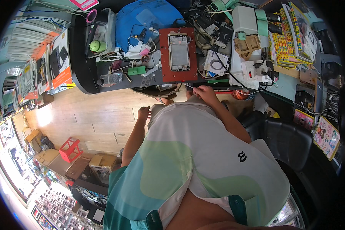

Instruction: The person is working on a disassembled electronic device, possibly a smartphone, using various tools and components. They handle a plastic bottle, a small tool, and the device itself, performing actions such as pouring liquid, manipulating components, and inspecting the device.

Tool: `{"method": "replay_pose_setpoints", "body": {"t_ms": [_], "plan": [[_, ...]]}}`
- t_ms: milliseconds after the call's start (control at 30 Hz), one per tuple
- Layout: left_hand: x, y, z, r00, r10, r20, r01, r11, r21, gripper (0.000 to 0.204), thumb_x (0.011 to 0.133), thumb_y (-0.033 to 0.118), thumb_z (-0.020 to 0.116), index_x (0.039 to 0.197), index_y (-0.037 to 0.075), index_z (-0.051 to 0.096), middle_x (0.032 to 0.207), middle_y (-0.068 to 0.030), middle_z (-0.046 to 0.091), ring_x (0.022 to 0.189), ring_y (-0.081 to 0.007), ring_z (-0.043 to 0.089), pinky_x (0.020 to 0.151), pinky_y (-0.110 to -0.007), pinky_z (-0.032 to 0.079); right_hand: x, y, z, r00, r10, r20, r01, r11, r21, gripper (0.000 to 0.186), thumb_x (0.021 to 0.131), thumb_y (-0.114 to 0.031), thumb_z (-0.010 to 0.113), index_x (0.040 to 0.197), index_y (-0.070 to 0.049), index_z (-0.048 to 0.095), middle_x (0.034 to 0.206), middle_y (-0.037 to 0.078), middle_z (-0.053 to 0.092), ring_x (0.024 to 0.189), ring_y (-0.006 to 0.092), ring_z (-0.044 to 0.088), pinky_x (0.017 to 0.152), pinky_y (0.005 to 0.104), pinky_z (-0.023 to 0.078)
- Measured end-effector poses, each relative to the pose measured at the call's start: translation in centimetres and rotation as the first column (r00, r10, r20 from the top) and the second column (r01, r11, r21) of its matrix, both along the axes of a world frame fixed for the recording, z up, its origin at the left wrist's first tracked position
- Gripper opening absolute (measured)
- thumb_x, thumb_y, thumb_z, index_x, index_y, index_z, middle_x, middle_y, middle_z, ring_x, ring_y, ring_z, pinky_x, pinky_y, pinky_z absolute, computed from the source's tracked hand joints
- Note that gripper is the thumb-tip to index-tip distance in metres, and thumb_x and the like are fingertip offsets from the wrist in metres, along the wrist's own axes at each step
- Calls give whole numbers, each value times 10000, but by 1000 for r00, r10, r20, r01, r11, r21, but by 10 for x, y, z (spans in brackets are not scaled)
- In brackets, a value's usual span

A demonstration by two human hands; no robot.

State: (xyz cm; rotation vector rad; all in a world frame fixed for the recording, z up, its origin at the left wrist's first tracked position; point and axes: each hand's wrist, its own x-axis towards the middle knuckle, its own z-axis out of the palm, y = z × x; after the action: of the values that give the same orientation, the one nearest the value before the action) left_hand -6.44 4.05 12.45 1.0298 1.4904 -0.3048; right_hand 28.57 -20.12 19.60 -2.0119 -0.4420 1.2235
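My right hand is closed around a thin, light-coloured tool at the bench's front edge; it is too small to tell its kind. Just beyond the tool's tip, a red-brown work mat lies on the bench. On it rests an opened phone frame, its silvery inner plate facing up and its border dark. My left hand hangs low beside my left thigh, away from the bench. Its fingers are loosely bent and slightly apart, and nothing shows in them.
Left of the mat are a blue round mat, tangled cables, a green block and a clear bottle. To its right stand a microscope, a power strip and stacked booklets. A black chair is behind, right; a red stool, left.
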Motion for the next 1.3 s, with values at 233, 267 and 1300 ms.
{"method": "replay_pose_setpoints", "body": {"t_ms": [233, 267, 1300], "plan": [[-2, 2, -3, 1000, -28, -4, 28, 999, 16, 330, 960, 301, 622, 1134, 26, 675, 914, -92, 707, 700, -188, 639, 617, -343, 530, -3, 1, -4, 999, -40, 12, 39, 998, 40, 397, 947, -423, 707, 918, -32, 773, 718, 62, 711, 600, 138, 648, 594, 308, 509], [-3, 2, -4, 1000, -29, -1, 29, 999, 15, 331, 960, 302, 622, 1134, 25, 675, 915, -93, 708, 701, -189, 640, 618, -344, 531, -3, 1, -4, 999, -38, 13, 38, 998, 41, 398, 947, -423, 708, 920, -31, 773, 718, 62, 711, 600, 137, 648, 593, 306, 509], [2, 1, -3, 1000, -18, -9, 18, 1000, 6, 329, 967, 295, 616, 1156, 31, 674, 920, -97, 709, 705, -189, 649, 609, -338, 535, -2, 3, 5, 999, -35, 9, 35, 999, 10, 386, 953, -420, 701, 898, -44, 771, 698, 41, 690, 588, 127, 628, 581, 296, 495]]}}
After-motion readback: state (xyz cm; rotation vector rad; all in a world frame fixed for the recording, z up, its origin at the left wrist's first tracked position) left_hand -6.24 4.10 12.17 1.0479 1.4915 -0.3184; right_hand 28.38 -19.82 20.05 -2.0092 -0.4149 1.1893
